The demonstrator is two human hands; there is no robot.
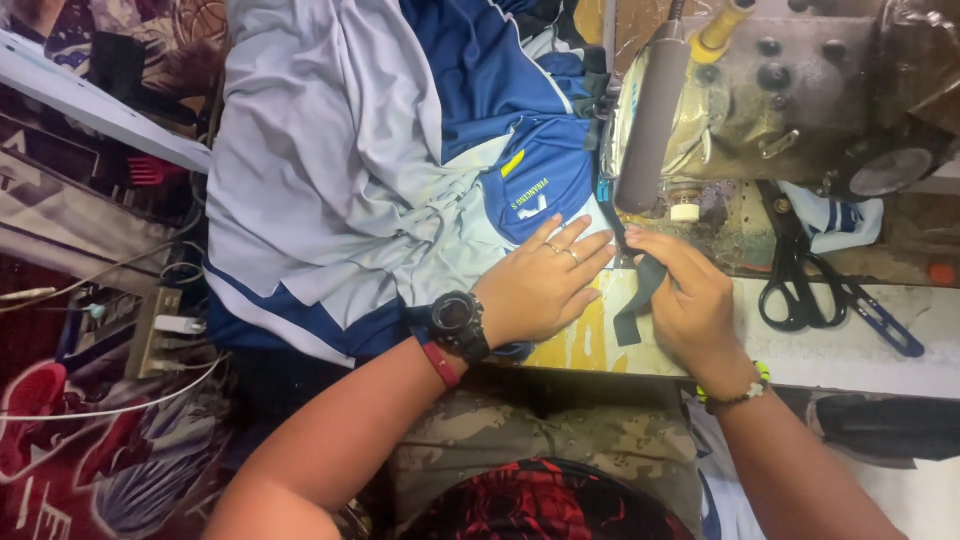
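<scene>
Dark ribbon strip point(638, 290) is lying across the yellowed edge of the surface point(870, 350), just in front of the sewing machine point(790, 90), and the right hand point(690, 300) is pinching it, fingers curled nearly closed around its upper part while the loose lower end is hanging free over the surface. The left hand point(545, 285) is resting flat and fully spread, palm down, gripping nothing; it is pressing on the blue and grey garment point(400, 170) right beside the strip, with its fingertips pointing toward the machine's needle area. Rings are showing on two of its fingers, and a black wristwatch point(458, 322) plus a thin red band is sitting on that wrist (the right wrist is wearing a beaded bracelet point(740, 392) instead).

The strip is looking narrow, flat and matte, dark grey to black, bending softly where it is being held. The garment is appearing smooth and slightly shiny, bunching into folds of pale grey and deep blue with white piping, and a yellow tab is showing near its collar. The machine is looking metallic and worn, partly wrapped in crinkled clear plastic. Black-handled scissors point(800, 280) are lying on the surface to the right, well apart from both hands.
</scene>
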